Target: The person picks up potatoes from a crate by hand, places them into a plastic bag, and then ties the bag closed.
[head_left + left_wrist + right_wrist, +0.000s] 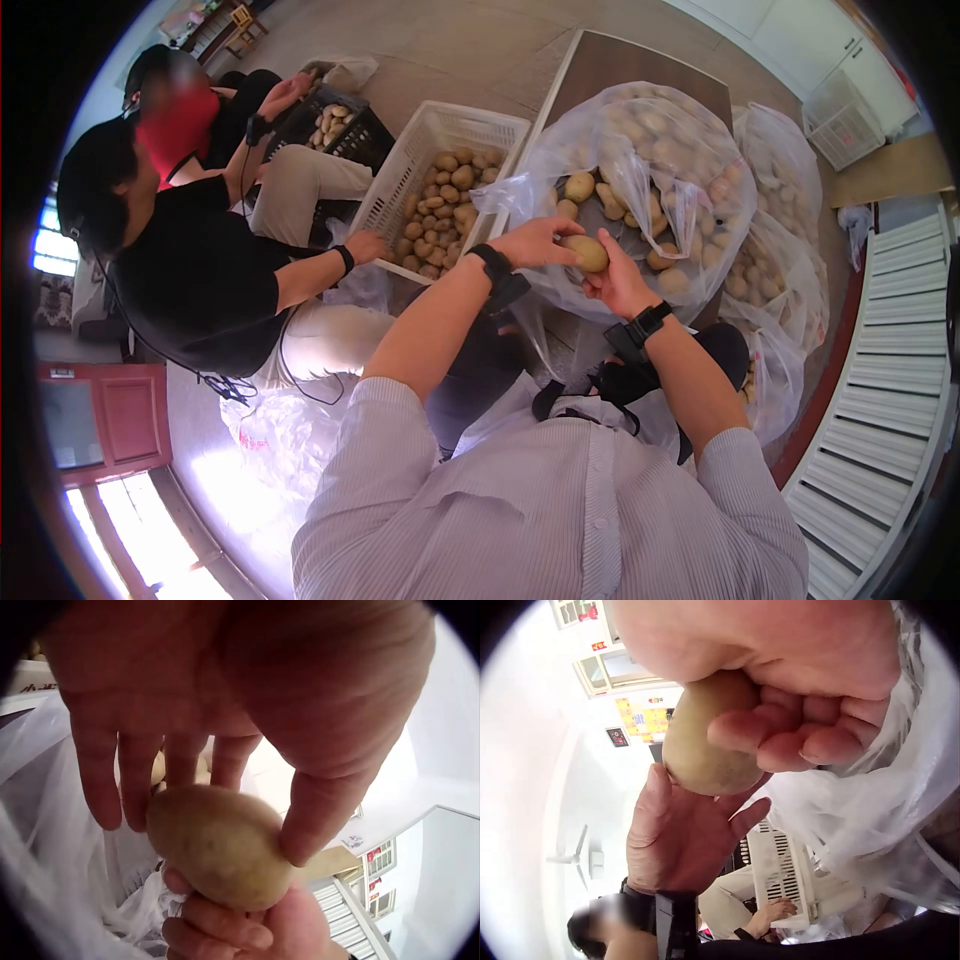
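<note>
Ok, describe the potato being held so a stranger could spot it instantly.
Find the big clear bag of potatoes on the dark table. Just before its mouth, the left hand and right hand meet. That potato alone sits between them, off the heap.

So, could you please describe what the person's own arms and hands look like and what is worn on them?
Both arms come out of a pale, finely striped shirt, sleeves ending near the elbows, forearms bare. The left hand and right hand are gloveless. Each wrist carries a black strap with a small black box: left strap, right strap.
</note>
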### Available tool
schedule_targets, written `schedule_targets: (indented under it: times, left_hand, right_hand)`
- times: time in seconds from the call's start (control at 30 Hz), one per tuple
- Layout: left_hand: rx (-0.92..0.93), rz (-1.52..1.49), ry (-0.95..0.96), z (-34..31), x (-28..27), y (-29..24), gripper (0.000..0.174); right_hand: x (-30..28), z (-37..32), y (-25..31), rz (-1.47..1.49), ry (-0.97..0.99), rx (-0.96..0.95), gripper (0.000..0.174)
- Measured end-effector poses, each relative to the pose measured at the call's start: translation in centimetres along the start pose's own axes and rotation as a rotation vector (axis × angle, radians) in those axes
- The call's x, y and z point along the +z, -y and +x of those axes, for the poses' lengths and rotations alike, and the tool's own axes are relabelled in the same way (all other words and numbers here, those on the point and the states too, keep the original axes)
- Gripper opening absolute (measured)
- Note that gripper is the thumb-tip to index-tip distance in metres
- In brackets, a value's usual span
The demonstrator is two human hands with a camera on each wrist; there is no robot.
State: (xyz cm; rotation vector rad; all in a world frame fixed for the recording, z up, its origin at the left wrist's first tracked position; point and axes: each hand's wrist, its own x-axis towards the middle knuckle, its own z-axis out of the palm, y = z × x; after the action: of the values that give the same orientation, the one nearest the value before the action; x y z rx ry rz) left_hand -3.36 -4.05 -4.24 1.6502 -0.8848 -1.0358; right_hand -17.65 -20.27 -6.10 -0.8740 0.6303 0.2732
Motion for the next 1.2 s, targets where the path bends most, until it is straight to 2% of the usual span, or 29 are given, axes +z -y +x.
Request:
schedule_targets:
  times: [0.07,0.2,0.27,0.37,0.4,0.47,0.5,0.57,0.63,0.67,0.73,0.77,0.83,0.87,0.93,0.97,1.03,1.13,1.17,1.2]
  left_hand:
    - [-0.087,-0.072,0.064,-0.3,0.4,-0.4,0.062]
    - [-0.091,-0.04,0.066,-0.8,0.1,-1.6,0.062]
    - [-0.191,-0.122,0.101,-1.0,0.0,-1.8,0.058]
    - [-0.2,-0.14,0.107,-1.2,-0.1,-1.9,0.052]
    - [-0.199,-0.14,0.106,-1.2,-0.2,-1.9,0.052]
    - [-0.201,-0.218,0.016,-1.6,-0.6,-2.1,0.048]
    - [-0.198,-0.218,0.022,-1.8,-0.8,-2.4,0.048]
    - [-0.198,-0.226,-0.095,-2.1,-1.0,-2.9,0.046]
    - [-0.171,-0.26,-0.153,-2.1,-1.6,-2.4,0.045]
    - [-0.174,-0.252,-0.2,-2.2,-1.9,-2.6,0.045]
    - [-0.162,-0.36,-0.26,-2.7,-2.5,-3.6,0.044]
    - [-0.159,-0.36,-0.238,-2.6,-3.0,-3.1,0.044]
    - [-0.13,-0.468,-0.389,-2.2,-4.3,-1.6,0.042]
    - [-0.128,-0.467,-0.382,-2.2,-5.0,-1.1,0.042]
    - [-0.169,-0.557,-0.509,-2.5,-6.2,-0.5,0.044]
    - [-0.17,-0.555,-0.507,-2.8,-6.8,-0.2,0.044]
    - [-0.222,-0.606,-0.618,-3.2,-7.9,0.5,0.045]
    - [-0.328,-0.628,-0.683,-3.9,-9.1,1.2,0.046]
    - [-0.39,-0.629,-0.7,-4.0,-9.6,1.7,0.047]
    - [-0.39,-0.628,-0.698,-4.1,-10.1,2.3,0.047]
  right_hand:
    - [0.7,0.0,0.1,0.019,-0.037,0.001,0.05]
    - [0.8,0.0,0.1,-0.065,-0.044,0.02,0.051]
    - [0.7,0.1,-0.1,-0.083,-0.065,0.015,0.052]
    - [0.3,0.2,-0.5,-0.219,-0.131,-0.007,0.054]
    - [0.2,0.4,-0.6,-0.293,-0.178,-0.067,0.055]
    - [-0.3,0.4,-0.7,-0.366,-0.228,-0.129,0.056]
    - [-0.6,0.2,-0.6,-0.372,-0.222,-0.144,0.052]
    - [-1.6,-0.5,-0.5,-0.374,-0.239,-0.16,0.048]
    - [-2.6,-0.8,-0.4,-0.449,-0.324,-0.246,0.037]
    - [-3.7,-0.6,-0.6,-0.442,-0.353,-0.25,0.037]
    - [-6.2,0.3,-1.7,-0.646,-0.467,-0.426,0.031]
    - [-7.1,0.3,-1.9,-0.639,-0.488,-0.427,0.031]
    - [-8.2,0.1,-2.0,-0.82,-0.601,-0.594,0.033]
    - [-8.5,0.0,-1.8,-0.817,-0.609,-0.595,0.033]
    - [-9.2,-0.5,-1.5,-1.06,-0.79,-0.737,0.032]
    - [-9.4,-0.9,-1.1,-1.057,-0.791,-0.736,0.032]
    - [-9.8,-1.6,-0.3,-1.23,-0.879,-0.673,0.029]
    - [-9.9,-1.5,-0.6,-1.318,-0.938,-0.7,0.025]
    - [-9.6,-1.7,-0.6,-1.317,-0.939,-0.699,0.025]
    - [-9.3,-1.9,-0.7,-1.3,-0.826,-0.714,0.025]
